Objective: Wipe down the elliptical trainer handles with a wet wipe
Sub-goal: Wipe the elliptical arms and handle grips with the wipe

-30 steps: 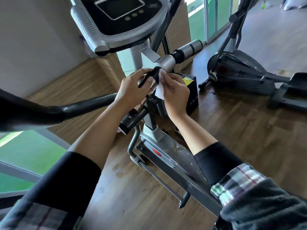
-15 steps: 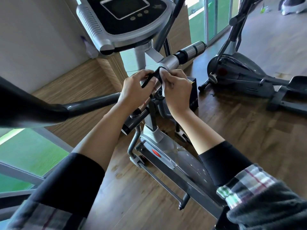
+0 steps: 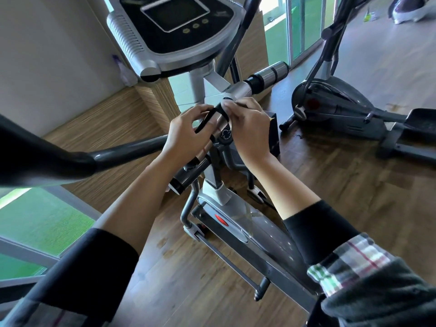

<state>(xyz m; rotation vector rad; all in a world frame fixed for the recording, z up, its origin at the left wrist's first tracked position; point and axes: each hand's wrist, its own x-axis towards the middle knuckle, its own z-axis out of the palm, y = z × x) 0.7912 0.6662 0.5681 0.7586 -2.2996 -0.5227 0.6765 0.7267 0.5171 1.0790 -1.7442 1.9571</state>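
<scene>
The elliptical's fixed silver handlebar (image 3: 240, 90) runs diagonally below the console (image 3: 177, 24). A thin black cable (image 3: 207, 120) loops over the bar at its middle. My left hand (image 3: 188, 135) holds the bar from the left and pinches this cable between thumb and fingers. My right hand (image 3: 247, 128) comes from the right, its fingertips pinched at the top of the cable loop against the bar. The wet wipe seen in this hand earlier is hidden under its curled fingers.
A black moving handle arm (image 3: 47, 156) crosses the left side. A second elliptical (image 3: 330, 107) stands on the wooden floor to the right. A black box (image 3: 274, 133) sits behind my right hand. A shoe (image 3: 410, 10) shows at top right.
The white wipe hanging below my right fingers has disappeared under the hand. Both hands stay at the middle of the bar, and the view has shifted slightly.
</scene>
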